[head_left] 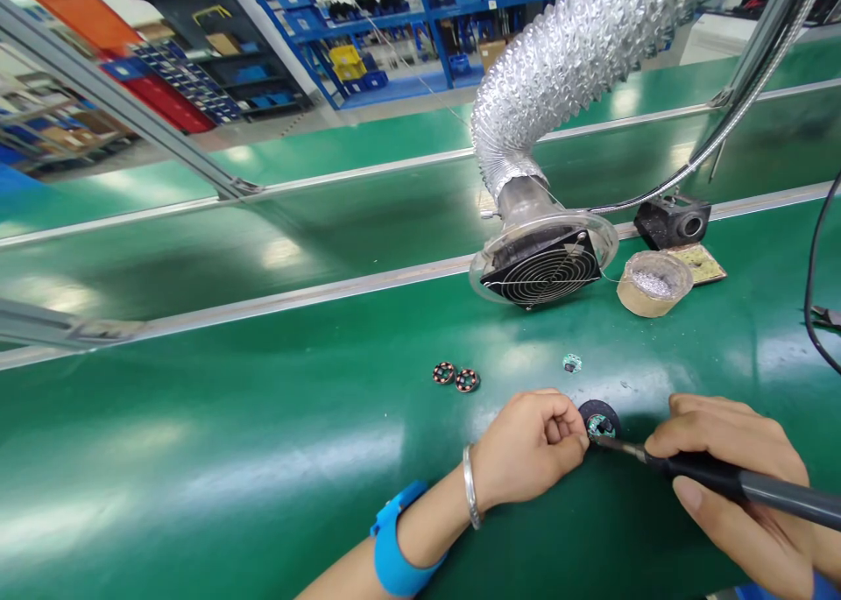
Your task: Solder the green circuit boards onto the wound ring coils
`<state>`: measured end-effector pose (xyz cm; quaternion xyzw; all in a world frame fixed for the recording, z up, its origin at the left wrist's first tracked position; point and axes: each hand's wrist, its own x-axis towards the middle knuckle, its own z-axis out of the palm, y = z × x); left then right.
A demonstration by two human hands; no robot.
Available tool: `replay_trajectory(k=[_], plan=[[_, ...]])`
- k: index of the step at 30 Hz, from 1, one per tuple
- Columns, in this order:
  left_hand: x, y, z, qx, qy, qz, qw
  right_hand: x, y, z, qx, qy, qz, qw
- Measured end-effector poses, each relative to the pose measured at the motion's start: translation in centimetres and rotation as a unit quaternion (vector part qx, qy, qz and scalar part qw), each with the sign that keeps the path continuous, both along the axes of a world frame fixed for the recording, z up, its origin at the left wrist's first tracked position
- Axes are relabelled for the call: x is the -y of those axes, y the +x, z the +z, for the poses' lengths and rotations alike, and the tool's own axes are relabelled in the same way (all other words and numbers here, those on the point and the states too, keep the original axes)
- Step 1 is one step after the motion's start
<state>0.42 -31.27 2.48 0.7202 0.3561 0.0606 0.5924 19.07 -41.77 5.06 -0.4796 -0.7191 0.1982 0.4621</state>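
My right hand grips a soldering iron by its dark handle. The iron's tip reaches a small round green circuit board that sits on a black disc. At the left edge of that disc is my left hand, its fingers curled and pinched together; whatever is between the fingertips is too small or hidden to make out. Another small green circuit board lies just beyond the disc. Two round motor coils with copper windings rest side by side farther left.
A fume extractor on a silver flexible duct hangs over the green bench. Behind the hands stand a tub of shiny bits, a yellow sponge tray and a black iron holder. A black cable runs down the right side.
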Motion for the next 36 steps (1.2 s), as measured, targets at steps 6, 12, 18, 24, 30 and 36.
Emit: replay_trajectory(k=[6, 12, 18, 24, 30, 36], plan=[[0.0, 0.0, 0.1, -0.001, 0.003, 0.001, 1.0, 0.0, 0.1, 0.1, 0.008, -0.007, 0.004, 1.0], [0.1, 0.0, 0.0, -0.003, 0.006, 0.003, 1.0, 0.4, 0.2, 0.2, 0.011, -0.019, 0.007, 1.0], [0.1, -0.1, -0.2, 0.005, -0.001, 0.006, 1.0, 0.4, 0.5, 0.3, -0.02, 0.007, -0.036, 0.999], [0.2, -0.2, -0.2, 0.003, 0.015, 0.002, 1.0, -0.4, 0.6, -0.4, -0.021, 0.067, -0.073, 0.995], [1.0, 0.2, -0.3, -0.037, 0.186, -0.003, 0.982, -1.4, 0.2, -2.8, -0.014, 0.087, -0.06, 0.994], [-0.1, 0.6, -0.8, 0.021, 0.18, -0.045, 0.982, -2.4, -0.6, -3.5, 0.083, 0.061, -0.003, 0.995]])
